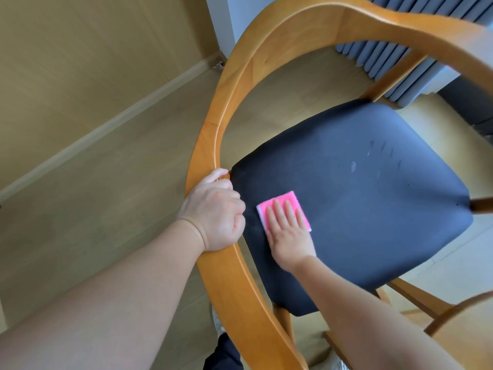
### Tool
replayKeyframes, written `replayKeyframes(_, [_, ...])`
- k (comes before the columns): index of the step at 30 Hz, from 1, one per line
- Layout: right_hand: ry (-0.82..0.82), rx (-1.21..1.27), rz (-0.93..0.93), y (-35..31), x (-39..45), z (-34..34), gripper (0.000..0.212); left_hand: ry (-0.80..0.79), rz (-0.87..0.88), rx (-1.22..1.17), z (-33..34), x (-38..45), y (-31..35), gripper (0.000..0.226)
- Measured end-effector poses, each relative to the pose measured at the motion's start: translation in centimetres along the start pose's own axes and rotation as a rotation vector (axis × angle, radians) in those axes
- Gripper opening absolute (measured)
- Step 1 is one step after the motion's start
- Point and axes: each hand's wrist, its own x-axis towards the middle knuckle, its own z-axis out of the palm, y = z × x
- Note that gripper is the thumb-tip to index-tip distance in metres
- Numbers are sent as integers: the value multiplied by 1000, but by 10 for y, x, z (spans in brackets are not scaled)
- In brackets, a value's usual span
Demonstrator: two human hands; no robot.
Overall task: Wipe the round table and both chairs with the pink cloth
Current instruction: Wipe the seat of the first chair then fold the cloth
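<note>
Chair: left hand curled around its wooden rail at 9 o'clock. Right hand, fingers straight, presses pink cloth on black seat; faint marks, possibly scuffs, at 2 o'clock.

Folded pink cloth lies flat on chair's dark seat.

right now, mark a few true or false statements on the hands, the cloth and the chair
1. The right hand presses the pink cloth flat on the dark seat. True.
2. The left hand hangs free of the chair. False: its grip is curled round the curved wooden armrest.
3. The cloth lies near the far right corner of the seat. False: it lies at the near left side, close to the armrest.
4. Pale streaks show on the seat beyond the cloth. True.
5. The cloth is crumpled into a ball. False: it lies flat, roughly square.
</note>
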Motion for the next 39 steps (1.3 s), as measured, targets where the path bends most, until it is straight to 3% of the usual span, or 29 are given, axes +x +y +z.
replayKeyframes(6, [-74,-98,-260,-16,-34,16,59,-117,149,-21,-10,7,1,44])
replayKeyframes(10, [-91,-112,-290,-6,-33,13,59,-137,136,-11,-9,6,0,51])
replayKeyframes(18, [-54,-192,-331,37,-33,-1,58,-144,115,-11,-6,4,-1,43])
replayKeyframes(21, [-23,-189,-244,59,-26,-14,57,-152,113,-5,-7,4,-1,43])
replayKeyframes(29, [57,-33,269,136,-7,-32,68,-173,107,11,-7,4,0,43])
replayKeyframes(35, [57,42,403,116,-12,-19,61,-211,104,29,-9,4,1,46])
replayKeyframes(39, [35,46,372,89,-28,-8,60,-231,112,64,-11,4,3,40])
